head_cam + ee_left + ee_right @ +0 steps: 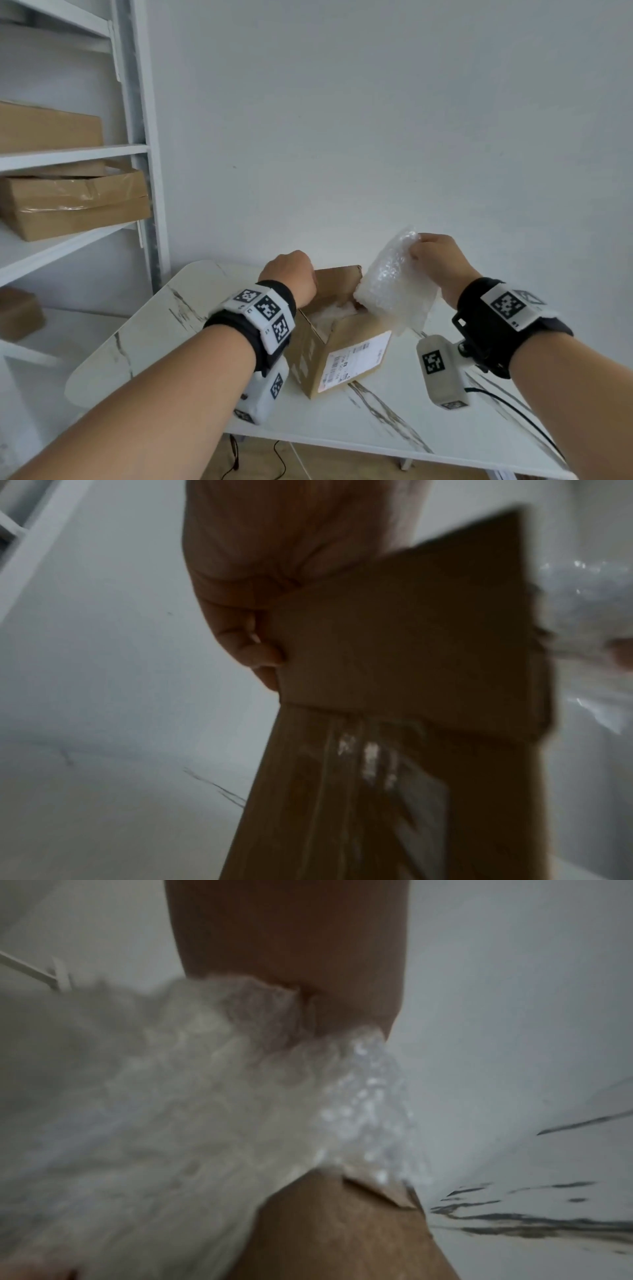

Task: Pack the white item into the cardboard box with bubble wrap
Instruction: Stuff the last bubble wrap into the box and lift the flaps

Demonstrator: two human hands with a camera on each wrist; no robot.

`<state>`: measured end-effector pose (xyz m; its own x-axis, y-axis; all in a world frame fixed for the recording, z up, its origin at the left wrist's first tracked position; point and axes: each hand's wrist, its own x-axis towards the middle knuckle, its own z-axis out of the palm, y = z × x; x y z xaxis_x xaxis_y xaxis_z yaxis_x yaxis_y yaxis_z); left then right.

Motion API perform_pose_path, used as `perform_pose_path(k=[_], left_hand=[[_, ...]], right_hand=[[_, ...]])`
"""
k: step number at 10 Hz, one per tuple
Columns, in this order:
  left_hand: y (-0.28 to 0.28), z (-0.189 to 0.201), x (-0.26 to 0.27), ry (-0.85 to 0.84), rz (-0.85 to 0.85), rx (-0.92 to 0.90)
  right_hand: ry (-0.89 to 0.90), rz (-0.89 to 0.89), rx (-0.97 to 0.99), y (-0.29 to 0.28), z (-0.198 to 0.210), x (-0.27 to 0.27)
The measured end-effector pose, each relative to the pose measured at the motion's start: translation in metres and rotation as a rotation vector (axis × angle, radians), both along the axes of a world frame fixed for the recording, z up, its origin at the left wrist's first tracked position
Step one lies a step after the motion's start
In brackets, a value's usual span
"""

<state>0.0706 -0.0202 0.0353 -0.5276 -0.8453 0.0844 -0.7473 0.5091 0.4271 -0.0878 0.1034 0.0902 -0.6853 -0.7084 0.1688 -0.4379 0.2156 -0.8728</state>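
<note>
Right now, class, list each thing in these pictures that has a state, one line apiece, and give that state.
cardboard box: open on the table, white filling visible inside.
box flap: upright, gripped by the left hand.
bubble wrap: lifted over the box's opening, held by the right hand.
boxes on the shelf: upper one closed, lower one open.

Cardboard box (337, 346) on table (394, 425); bubble wrap (394, 284) above box's right edge; shelving (137, 137) left.
</note>
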Motion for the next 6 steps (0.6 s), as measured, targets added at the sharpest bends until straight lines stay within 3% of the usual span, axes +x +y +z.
perform_pose_path(k=[1,2,3,4,5,6], left_hand=[[0.007,0.009,0.004,-0.019,-0.038,0.138],[0.021,0.019,0.005,-0.068,-0.108,0.529],[0.020,0.025,-0.004,-0.127,-0.170,0.579],[0.017,0.021,-0.019,-0.017,-0.117,0.502],[0.012,0.013,-0.030,0.025,-0.096,0.495],[0.009,0.006,-0.034,0.098,-0.116,0.525]], right_hand=[[0.007,-0.041,-0.005,-0.001,0.002,-0.005],[0.000,-0.094,-0.010,-0.003,0.008,-0.010],[0.048,-0.058,0.040,-0.007,0.014,-0.012],[0.067,-0.081,0.133,-0.010,0.016,-0.008],[-0.060,-0.117,0.128,-0.012,0.013,-0.006],[-0.205,-0.039,0.143,-0.020,0.009,-0.010]])
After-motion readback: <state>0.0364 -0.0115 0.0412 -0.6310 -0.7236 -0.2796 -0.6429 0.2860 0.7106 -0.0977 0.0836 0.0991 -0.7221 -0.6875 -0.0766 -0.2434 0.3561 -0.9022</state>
